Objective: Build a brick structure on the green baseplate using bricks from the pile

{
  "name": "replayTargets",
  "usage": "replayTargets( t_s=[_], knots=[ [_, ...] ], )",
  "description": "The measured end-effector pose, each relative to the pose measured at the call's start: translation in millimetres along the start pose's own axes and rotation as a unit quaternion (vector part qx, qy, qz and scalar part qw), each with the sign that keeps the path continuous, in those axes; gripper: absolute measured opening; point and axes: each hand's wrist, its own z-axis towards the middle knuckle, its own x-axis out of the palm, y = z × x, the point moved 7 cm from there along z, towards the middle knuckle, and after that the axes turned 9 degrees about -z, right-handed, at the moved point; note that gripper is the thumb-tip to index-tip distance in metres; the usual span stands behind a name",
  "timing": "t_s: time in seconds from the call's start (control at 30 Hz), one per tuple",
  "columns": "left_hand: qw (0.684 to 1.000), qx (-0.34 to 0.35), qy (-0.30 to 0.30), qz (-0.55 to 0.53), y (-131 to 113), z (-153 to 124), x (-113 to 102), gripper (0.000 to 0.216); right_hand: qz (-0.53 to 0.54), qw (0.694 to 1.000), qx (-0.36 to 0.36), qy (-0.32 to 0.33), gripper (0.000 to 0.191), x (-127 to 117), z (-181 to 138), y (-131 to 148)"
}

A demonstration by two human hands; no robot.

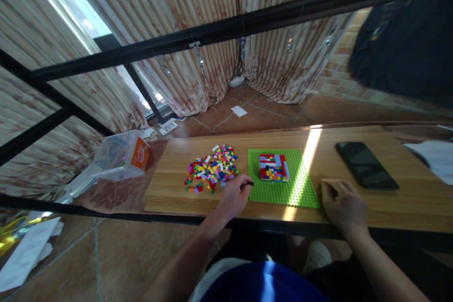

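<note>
Between the fingertips of my left hand (236, 194) is a small black toy brick (250, 183), just over the left edge of the green baseplate (276, 194). A rectangular block of multicoloured bricks (274, 168) stands on the baseplate, its top layer partly red, white, light blue and yellow. Left of the plate a loose pile of small coloured bricks (212, 167) is spread on the table. My right hand (341, 203) rests by the plate's right edge with its fingers curled. Whether anything is inside those fingers is hidden.
A black phone (366, 165) lies on the wooden table (170, 160) at the right, with white paper (433, 155) beyond it. Off the table's left end stands a clear plastic container (120, 153) with an orange label. A black metal bar (219, 30) crosses the upper view.
</note>
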Motion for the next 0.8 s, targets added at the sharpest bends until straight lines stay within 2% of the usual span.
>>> replayTargets(
  t_s=[0.17, 0.53, 0.8],
  knots=[
    [1.000, -0.005, 0.006, -0.009, 5.9, -2.1, 3.3, 0.005, 0.008, 1.000, -0.002, 0.001, 0.022, 0.7, 0.4, 1.1],
    [0.995, 0.038, 0.015, 0.089, -11.7, -5.6, 5.9, 0.009, 0.009, 1.000, -0.003, -0.012, 0.020, 0.7, 0.3, 1.4],
    [0.993, 0.048, -0.005, 0.107, -7.9, -5.5, 5.2, 0.008, 0.003, 1.000, -0.002, -0.007, 0.018, -1.0, 0.9, 3.6]
  ],
)
